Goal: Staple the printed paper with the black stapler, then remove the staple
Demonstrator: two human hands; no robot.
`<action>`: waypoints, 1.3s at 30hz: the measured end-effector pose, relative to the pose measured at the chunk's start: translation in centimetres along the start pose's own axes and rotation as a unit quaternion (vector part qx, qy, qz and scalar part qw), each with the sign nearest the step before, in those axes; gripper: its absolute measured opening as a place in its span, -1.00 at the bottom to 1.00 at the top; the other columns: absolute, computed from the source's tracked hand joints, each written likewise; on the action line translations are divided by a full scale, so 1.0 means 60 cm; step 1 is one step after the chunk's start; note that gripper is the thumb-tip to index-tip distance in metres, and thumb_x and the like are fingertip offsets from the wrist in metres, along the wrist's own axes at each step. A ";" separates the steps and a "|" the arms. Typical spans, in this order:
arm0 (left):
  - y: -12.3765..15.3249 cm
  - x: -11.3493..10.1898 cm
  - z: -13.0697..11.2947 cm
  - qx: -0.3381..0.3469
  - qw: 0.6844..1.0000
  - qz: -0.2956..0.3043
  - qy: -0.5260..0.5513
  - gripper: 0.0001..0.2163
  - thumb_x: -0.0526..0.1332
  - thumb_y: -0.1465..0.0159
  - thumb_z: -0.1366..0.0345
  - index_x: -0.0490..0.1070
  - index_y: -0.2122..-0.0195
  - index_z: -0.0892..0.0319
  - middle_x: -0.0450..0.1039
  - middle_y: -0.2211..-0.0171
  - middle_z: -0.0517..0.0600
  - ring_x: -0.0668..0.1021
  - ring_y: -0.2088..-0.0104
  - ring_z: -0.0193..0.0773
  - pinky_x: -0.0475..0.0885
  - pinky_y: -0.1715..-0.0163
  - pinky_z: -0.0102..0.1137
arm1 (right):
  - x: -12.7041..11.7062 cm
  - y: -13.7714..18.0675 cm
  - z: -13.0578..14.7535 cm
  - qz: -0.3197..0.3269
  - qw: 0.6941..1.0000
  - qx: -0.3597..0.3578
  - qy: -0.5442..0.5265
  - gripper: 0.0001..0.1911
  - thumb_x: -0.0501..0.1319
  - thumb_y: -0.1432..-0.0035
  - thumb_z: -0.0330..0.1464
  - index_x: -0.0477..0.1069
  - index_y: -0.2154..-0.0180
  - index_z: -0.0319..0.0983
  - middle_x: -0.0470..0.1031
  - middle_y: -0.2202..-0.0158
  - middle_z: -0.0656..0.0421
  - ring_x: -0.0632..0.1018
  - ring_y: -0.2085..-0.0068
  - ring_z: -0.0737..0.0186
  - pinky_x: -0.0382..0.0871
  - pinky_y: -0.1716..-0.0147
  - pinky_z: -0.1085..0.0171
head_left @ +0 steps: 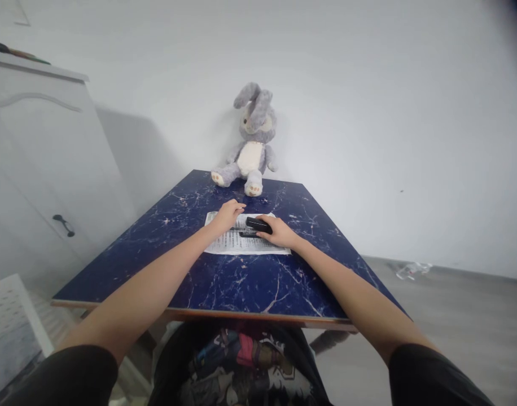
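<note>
A printed sheet of paper (pixel 233 243) lies on the dark blue marbled table (pixel 241 282). My left hand (pixel 228 215) rests flat on the sheet's upper left part, fingers stretched out. My right hand (pixel 279 231) is wrapped round a black stapler (pixel 258 225) that sits on the sheet's right half. The stapler's front end points left, toward my left hand.
A grey and white plush rabbit (pixel 252 144) sits at the table's far edge against the white wall. A white cabinet (pixel 38 169) with a dark handle stands on the left. A crumpled clear wrapper (pixel 411 269) lies on the grey floor to the right.
</note>
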State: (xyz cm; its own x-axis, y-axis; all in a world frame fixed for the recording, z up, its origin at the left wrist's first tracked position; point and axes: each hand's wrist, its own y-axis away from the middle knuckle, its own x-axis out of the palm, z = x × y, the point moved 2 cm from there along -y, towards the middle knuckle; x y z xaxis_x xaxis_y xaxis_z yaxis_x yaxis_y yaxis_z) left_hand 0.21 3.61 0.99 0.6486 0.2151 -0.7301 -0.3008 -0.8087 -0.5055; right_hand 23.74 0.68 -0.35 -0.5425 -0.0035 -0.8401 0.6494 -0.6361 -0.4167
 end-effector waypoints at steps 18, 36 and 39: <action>0.013 0.004 -0.014 -0.027 0.989 0.074 0.124 -0.85 0.48 -0.10 0.37 0.69 0.27 0.14 0.70 0.31 0.02 0.69 0.25 -0.14 0.56 0.05 -0.27 | -0.022 0.006 -0.031 -0.057 0.996 0.069 0.006 -0.76 0.38 -0.12 -0.34 0.49 0.15 -0.21 0.62 0.26 0.15 0.60 0.26 0.10 0.39 0.20 0.21; 0.020 0.006 -0.029 0.017 0.993 0.116 0.026 -0.86 0.45 -0.13 0.29 0.70 0.26 0.06 0.69 0.33 -0.01 0.68 0.27 -0.12 0.52 0.17 -0.31 | -0.014 0.007 -0.033 -0.054 0.997 0.046 0.011 -0.74 0.35 -0.15 -0.32 0.48 0.10 -0.21 0.61 0.22 0.12 0.60 0.23 0.09 0.39 0.17 0.21; 0.020 0.008 -0.027 0.010 0.992 0.115 0.056 -0.86 0.46 -0.11 0.32 0.69 0.27 0.08 0.69 0.32 -0.02 0.69 0.26 -0.14 0.54 0.15 -0.32 | -0.013 0.008 -0.032 -0.053 0.998 0.043 0.009 -0.72 0.35 -0.16 -0.31 0.47 0.08 -0.21 0.61 0.21 0.12 0.59 0.23 0.09 0.39 0.17 0.21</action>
State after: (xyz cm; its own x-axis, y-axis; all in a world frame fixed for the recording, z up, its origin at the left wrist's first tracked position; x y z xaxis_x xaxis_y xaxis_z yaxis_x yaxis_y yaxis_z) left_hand 1.28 1.86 0.78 0.6352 -0.0370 -0.7715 -0.4631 -0.8177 -0.3420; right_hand 25.52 1.88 -0.56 -0.5951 0.0808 -0.7996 0.5409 -0.6956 -0.4728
